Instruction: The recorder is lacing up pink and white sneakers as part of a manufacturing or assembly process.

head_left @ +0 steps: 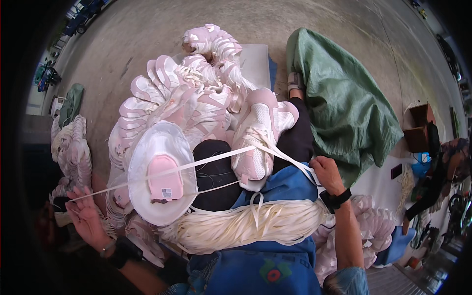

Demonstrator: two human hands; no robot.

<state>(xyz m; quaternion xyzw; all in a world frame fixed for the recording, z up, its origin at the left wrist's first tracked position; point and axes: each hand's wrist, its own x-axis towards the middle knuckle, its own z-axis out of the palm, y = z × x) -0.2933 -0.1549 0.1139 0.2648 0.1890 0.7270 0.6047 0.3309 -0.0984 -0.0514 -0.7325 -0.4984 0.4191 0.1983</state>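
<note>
A white-and-pink shoe upper [256, 129] lies across my lap, laces threaded through its eyelets. My right hand [326, 174] is closed on white shoelaces [290, 160] drawn from the upper to the right. Far to the left, my left hand [87, 219] has its fingers stretched out and apart. A long, straight lace [210, 160] runs from the upper to its fingers; whether they pinch it cannot be made out. Under that lace sits a white shell-shaped piece with a pink insole-like pad [166, 174]. A thick bundle of cream laces [246, 227] lies over my lap.
Stacked pink-and-white uppers [162, 93] fill the area ahead and left. More uppers [368, 221] lie right of my right forearm, and another stack [73, 152] stands far left. A green tarp [339, 98] covers something ahead right. Another person's arm [427, 191] shows at right.
</note>
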